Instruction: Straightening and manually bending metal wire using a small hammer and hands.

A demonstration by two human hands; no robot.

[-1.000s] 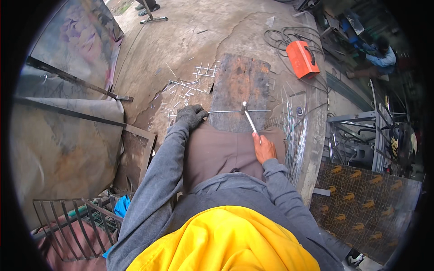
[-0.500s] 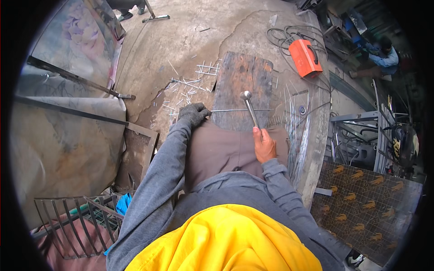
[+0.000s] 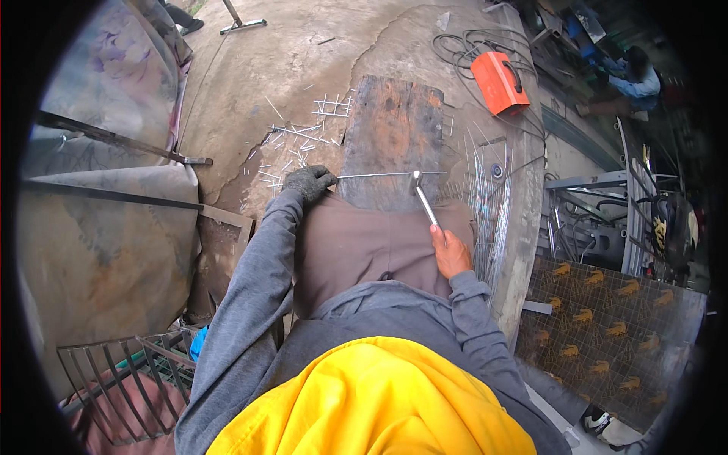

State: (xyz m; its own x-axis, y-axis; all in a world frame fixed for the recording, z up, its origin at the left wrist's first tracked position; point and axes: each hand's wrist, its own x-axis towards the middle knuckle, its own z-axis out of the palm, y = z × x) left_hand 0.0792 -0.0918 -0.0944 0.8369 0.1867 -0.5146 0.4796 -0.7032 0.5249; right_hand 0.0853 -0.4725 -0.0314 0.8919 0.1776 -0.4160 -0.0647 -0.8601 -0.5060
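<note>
My left hand (image 3: 309, 183), in a dark grey glove, is closed round a thin metal rod (image 3: 371, 176) near its left end. The rod lies crosswise over a worn wooden board (image 3: 394, 125) in front of my knees. In my bare right hand (image 3: 453, 254) is the handle of a hammer (image 3: 423, 201) with a shiny metal shaft. Its head is at the rod, toward the rod's right part; whether they touch I cannot tell. Short cut rod pieces (image 3: 303, 144) lie scattered left of the board, beside a small welded grid (image 3: 332, 106).
Long thin rods (image 3: 489, 197) lie bundled to the right. An orange machine (image 3: 498, 83) with coiled black cable stands at the far right. A printed dark sheet (image 3: 607, 341) and metal frames are at right. Draped sheeting (image 3: 106, 250) hangs at left. Another person (image 3: 635, 80) sits at the upper right.
The hammer head has come down from above the rod to the rod's level. My left hand still grips the rod. The whole view has shifted slightly.
</note>
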